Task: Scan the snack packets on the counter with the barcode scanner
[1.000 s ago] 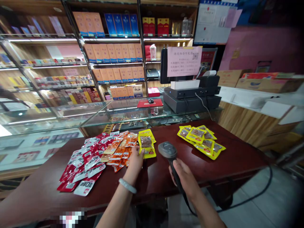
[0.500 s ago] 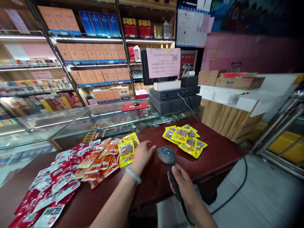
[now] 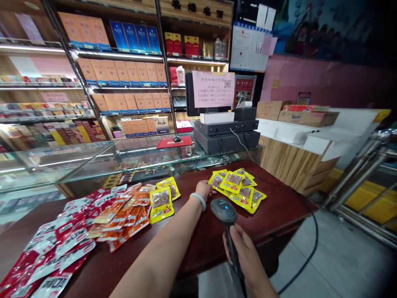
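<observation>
My right hand [image 3: 243, 248] is wrapped around the handle of a dark barcode scanner [image 3: 223, 212] with a small blue light on its head. My left hand [image 3: 204, 189], a pale bangle on its wrist, reaches across the tabletop to the near-left edge of a pile of yellow snack packets [image 3: 233, 182]. Its fingers are bent and closed at the edge of the leftmost packet [image 3: 216, 180], with the fingertips partly hidden. Left of my forearm, two more yellow packets [image 3: 161, 203] overlap beside orange packets [image 3: 132, 217] and red-and-white packets [image 3: 66, 240].
A dark red table [image 3: 189, 231] carries the packets. Behind it stand a glass display counter [image 3: 93, 159], a cash drawer [image 3: 228, 140] and a monitor with a pink paper sign [image 3: 213, 89]. The scanner's black cable [image 3: 314, 236] loops past the table's right edge.
My left hand has moved right, from beside the left yellow packets to the edge of the right pile, and its fingers have closed. The scanner stays in my right hand, slightly lower and further right.
</observation>
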`<state>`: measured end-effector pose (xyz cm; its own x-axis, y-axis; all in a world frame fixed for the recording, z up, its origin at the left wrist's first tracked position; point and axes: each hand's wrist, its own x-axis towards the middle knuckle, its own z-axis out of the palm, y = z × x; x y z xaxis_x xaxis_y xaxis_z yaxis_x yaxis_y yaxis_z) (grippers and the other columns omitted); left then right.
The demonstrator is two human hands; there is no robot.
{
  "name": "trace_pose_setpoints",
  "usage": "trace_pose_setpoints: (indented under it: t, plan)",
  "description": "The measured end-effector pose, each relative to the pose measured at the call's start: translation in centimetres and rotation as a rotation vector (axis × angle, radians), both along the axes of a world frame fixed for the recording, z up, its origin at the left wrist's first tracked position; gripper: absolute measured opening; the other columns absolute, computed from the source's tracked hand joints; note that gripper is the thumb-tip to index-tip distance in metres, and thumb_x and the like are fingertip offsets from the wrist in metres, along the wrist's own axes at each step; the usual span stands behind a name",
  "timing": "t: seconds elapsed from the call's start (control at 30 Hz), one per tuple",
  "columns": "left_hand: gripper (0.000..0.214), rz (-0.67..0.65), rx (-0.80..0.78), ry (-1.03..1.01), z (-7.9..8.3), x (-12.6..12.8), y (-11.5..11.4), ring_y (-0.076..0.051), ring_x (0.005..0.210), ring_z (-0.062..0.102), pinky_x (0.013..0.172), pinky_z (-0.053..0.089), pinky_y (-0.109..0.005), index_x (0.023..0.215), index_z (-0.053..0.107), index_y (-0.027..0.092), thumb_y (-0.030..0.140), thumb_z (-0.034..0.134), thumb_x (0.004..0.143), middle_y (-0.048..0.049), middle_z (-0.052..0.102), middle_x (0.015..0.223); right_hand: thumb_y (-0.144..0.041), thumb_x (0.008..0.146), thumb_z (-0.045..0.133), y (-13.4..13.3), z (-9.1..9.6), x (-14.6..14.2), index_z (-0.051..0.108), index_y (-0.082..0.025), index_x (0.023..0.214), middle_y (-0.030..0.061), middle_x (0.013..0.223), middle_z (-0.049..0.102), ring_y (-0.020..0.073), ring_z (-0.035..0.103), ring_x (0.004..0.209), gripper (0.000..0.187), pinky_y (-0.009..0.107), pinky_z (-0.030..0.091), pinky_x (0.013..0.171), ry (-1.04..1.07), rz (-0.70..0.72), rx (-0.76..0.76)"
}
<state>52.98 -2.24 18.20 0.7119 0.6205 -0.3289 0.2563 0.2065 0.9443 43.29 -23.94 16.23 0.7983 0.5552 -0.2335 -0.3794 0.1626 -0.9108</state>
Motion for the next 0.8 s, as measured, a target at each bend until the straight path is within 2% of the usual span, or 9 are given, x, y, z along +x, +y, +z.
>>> trace_pose_setpoints:
  t: [0.07,0.17,0.33,0.43,0.5,0.67,0.8]
  plan:
    - [0.018,0.043,0.012,-0.037,0.2,-1.3,0.4,-0.005,0.041,0.053,0.037,0.027,-0.015,0.103,0.062,0.01,0.02,0.06,0.087,-0.0002,0.062,0.062,-0.071,0.07,0.069,0.1,0.1,-0.3,0.061,-0.02,0.088,-0.0016,0.063,0.058,0.009,0.05,0.047,0.055,0.018,0.039,0.041,-0.003,0.012,0.013]
    - [0.021,0.111,0.039,-0.099,0.7,-4.7,1.1,-0.003,0.04,0.049,0.037,0.026,-0.014,0.105,0.062,0.011,0.02,0.059,0.086,0.0024,0.06,0.061,-0.071,0.073,0.066,0.2,0.4,-0.7,0.059,-0.019,0.082,-0.0025,0.062,0.055,0.0076,0.047,0.046,0.052,0.017,0.036,0.041,-0.045,0.046,0.031]
    - [0.038,0.201,0.101,-0.228,1.0,-12.1,2.1,-0.004,0.035,0.043,0.037,0.025,-0.014,0.105,0.064,0.012,0.038,0.068,0.078,0.0072,0.051,0.047,-0.068,0.082,0.059,1.3,1.9,-1.7,0.054,-0.019,0.076,-0.0045,0.059,0.049,0.0061,0.042,0.045,0.049,0.016,0.033,0.041,-0.099,0.155,0.074]
    - [0.047,0.271,0.136,-0.235,0.8,-16.1,2.4,-0.006,0.034,0.042,0.036,0.024,-0.015,0.106,0.064,0.012,0.045,0.07,0.072,0.0084,0.047,0.043,-0.07,0.08,0.059,2.6,3.2,-2.6,0.054,-0.019,0.074,-0.0046,0.056,0.047,0.007,0.041,0.044,0.051,0.017,0.034,0.04,-0.139,0.219,0.069]
    - [0.046,0.286,0.147,-0.232,0.6,-18.3,2.6,-0.006,0.033,0.041,0.036,0.024,-0.015,0.104,0.065,0.012,0.044,0.069,0.071,0.0082,0.047,0.042,-0.072,0.078,0.06,3.7,3.9,-3.3,0.053,-0.019,0.073,-0.0047,0.056,0.047,0.0073,0.041,0.044,0.053,0.018,0.033,0.039,-0.17,0.262,0.08]
    - [0.023,0.32,0.18,-0.243,0.1,-21.7,2.8,-0.005,0.031,0.037,0.034,0.024,-0.015,0.091,0.064,0.012,0.028,0.061,0.075,0.0069,0.049,0.039,-0.07,0.08,0.059,5.8,4.2,-4.9,0.05,-0.019,0.075,-0.0059,0.058,0.045,0.0058,0.037,0.042,0.051,0.017,0.03,0.038,-0.188,0.377,0.141]
    - [0.016,0.385,0.101,-0.263,0.0,-23.2,3.5,-0.007,0.037,0.049,0.037,0.038,-0.016,0.091,0.063,0.014,0.023,0.063,0.077,0.0046,0.058,0.051,-0.069,0.08,0.059,6.3,3.6,-5.7,0.049,-0.02,0.075,-0.0066,0.058,0.045,0.0056,0.036,0.042,0.05,0.017,0.029,0.038,-0.177,0.406,0.132]
